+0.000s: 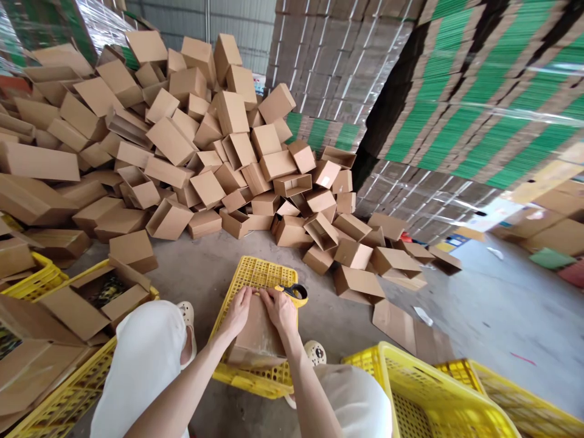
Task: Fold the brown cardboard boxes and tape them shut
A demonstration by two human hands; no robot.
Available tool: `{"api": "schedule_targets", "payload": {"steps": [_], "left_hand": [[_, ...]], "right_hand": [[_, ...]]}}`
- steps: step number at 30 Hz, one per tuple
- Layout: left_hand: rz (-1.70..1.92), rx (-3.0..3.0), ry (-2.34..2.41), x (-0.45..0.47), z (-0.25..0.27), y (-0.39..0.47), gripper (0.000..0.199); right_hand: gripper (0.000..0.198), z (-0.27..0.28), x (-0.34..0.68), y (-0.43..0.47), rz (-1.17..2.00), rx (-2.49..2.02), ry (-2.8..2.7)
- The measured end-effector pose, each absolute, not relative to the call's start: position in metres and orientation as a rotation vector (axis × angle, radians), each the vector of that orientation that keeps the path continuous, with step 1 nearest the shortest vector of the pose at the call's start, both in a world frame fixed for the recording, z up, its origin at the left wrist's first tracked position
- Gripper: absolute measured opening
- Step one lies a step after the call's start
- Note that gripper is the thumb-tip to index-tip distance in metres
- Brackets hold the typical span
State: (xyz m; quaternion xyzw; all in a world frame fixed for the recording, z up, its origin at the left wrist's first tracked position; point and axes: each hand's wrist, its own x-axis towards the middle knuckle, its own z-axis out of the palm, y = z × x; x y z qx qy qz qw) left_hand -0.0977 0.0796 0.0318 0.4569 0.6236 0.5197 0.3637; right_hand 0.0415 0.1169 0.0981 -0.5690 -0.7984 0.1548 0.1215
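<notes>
A closed cardboard box (pixel 258 337) rests on an upturned yellow plastic crate (pixel 262 267) between my knees. My left hand (pixel 238 313) has its thumb and fingers pinched at the box's far edge. Close beside it, my right hand (pixel 280 310) grips the same far edge with bent fingers. Just beyond the right hand are black-and-yellow handles (pixel 295 293) that look like scissors; whether that hand touches them I cannot tell. The fingers hide the part of the edge they press.
A large heap of open cardboard boxes (pixel 210 188) fills the far side. Yellow crates stand at right (pixel 383 365) and left (pixel 91 383), the left one bearing an open carton (pixel 68 310). Tall stacks of flattened cardboard (pixel 479 103) rise behind. A flat cardboard piece (pixel 410 328) lies on the floor.
</notes>
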Motion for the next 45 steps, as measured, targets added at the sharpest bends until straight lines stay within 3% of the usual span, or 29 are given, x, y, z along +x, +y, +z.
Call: {"api": "schedule_targets", "payload": {"steps": [5, 14, 22, 27, 36, 45], "left_hand": [[1.338, 1.168, 1.606, -0.098, 0.03, 0.08, 0.04], [1.357, 1.181, 1.636, -0.098, 0.019, 0.08, 0.042], [1.35, 1.204, 1.637, -0.099, 0.017, 0.083, 0.044], [1.335, 1.226, 1.612, -0.102, 0.019, 0.082, 0.045], [1.341, 1.216, 1.602, -0.1, 0.021, 0.081, 0.046], [1.309, 1.217, 1.62, -0.102, 0.023, 0.082, 0.048]], "right_hand": [[0.042, 0.088, 0.046, 0.1, 0.239, -1.54, -2.45], [0.06, 0.057, 0.066, 0.036, -0.078, -1.29, -2.549], [0.075, 0.035, 0.071, -0.037, -0.05, -1.241, -2.393], [0.059, 0.048, 0.069, -0.014, 0.064, -1.325, -2.418], [0.058, 0.089, 0.047, 0.08, 0.184, -1.536, -2.474], [0.057, 0.071, 0.067, 0.045, -0.005, -1.318, -2.566]]}}
